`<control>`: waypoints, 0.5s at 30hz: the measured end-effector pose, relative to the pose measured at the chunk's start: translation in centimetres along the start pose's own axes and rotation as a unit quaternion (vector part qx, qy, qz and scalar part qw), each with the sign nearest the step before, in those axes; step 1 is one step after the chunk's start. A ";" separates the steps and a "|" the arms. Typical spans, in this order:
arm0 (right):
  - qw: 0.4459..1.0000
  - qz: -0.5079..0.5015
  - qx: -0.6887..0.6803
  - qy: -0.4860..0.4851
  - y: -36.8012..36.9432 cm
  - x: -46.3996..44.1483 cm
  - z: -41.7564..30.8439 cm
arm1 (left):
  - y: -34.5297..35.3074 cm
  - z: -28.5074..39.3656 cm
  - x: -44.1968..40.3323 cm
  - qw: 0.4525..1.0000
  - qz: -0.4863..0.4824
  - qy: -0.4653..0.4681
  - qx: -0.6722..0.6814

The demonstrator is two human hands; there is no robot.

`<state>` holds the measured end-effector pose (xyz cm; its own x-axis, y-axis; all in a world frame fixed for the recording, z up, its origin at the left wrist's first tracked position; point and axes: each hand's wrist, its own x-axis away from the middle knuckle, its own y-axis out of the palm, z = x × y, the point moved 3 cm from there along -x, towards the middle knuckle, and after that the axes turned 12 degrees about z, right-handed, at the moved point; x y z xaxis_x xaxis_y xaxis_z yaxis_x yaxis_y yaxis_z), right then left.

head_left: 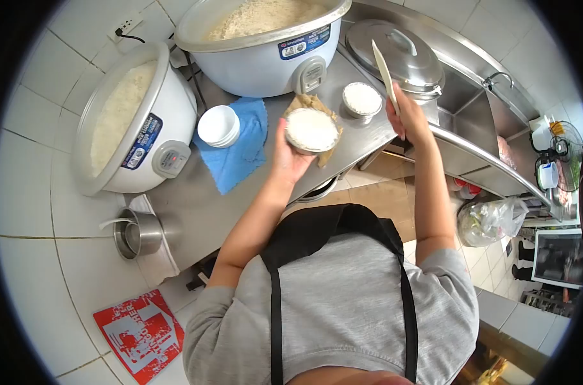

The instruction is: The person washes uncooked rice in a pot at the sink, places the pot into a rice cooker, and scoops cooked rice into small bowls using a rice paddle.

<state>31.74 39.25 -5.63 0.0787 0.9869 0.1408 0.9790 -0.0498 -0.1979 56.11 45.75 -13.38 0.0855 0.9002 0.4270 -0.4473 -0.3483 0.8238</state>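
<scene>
My left hand [289, 156] is closed around the side of a small bowl of white rice [312, 130], filled level with the rim. Behind that bowl lies a brown cloth or paper [309, 102] on the steel counter. My right hand [407, 117] grips a long, pale rice paddle [382, 67], its blade pointing up and away from me. Between my hands, slightly farther off, a second bowl of rice [362, 99] stands on the counter. To the left, stacked white bowls [219, 126] rest on a blue cloth [249, 142].
Two big rice cookers [250, 69] [125, 128] full of rice stand at the back and left. A lidded metal pot [394, 54] is at the back right, beside a steel sink [474, 106]. Metal pans [137, 236] hang or sit at the counter's left end.
</scene>
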 end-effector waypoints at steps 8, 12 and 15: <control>0.970 0.009 0.235 -0.070 1.0 1.7 9.9 | -2.1 -6.2 -6.2 0.973 0.132 0.120 -0.149; 0.910 -0.029 0.385 -0.149 4.8 4.1 9.5 | -3.2 -6.5 -8.7 0.907 0.219 0.266 -0.241; 0.867 -0.064 0.468 -0.156 6.1 4.1 9.1 | -3.7 -6.9 -10.1 0.933 0.185 0.270 -0.150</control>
<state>36.32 44.43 -15.08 -0.2177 0.9758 -0.0214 0.3825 0.0651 -0.9217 50.72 39.71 -23.34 -0.5486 0.7619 0.3443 -0.5940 -0.6450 0.4808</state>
